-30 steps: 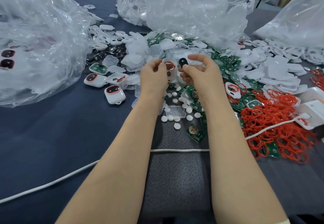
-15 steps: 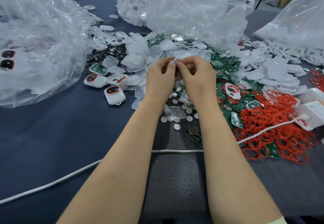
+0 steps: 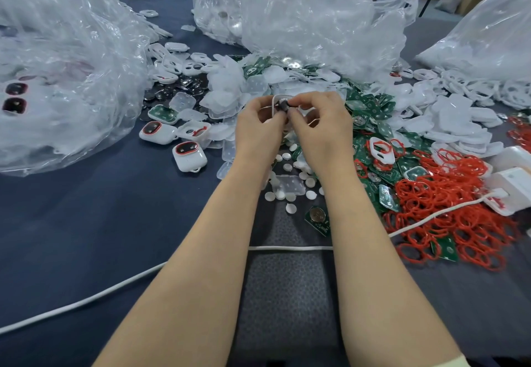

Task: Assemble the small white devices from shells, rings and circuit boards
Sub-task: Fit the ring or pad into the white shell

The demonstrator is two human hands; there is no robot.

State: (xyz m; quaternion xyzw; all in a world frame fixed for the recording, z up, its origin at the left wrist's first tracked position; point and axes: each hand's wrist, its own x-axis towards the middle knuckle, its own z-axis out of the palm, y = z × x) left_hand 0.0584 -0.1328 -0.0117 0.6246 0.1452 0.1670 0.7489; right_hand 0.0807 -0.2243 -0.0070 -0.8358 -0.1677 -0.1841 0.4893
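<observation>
The fingertips of the right hand pinch a small dark rounded piece into a smooth white plastic shell, which the left hand grips above the blue cloth table. Thin red rubber rings lie heaped on the right.

Red rings lay heaped just right of the green circuit boards, and left of the boards sat white shells with red-rimmed dark windows. The tablecloth showed plain navy blue, crossed by a white cable.
</observation>
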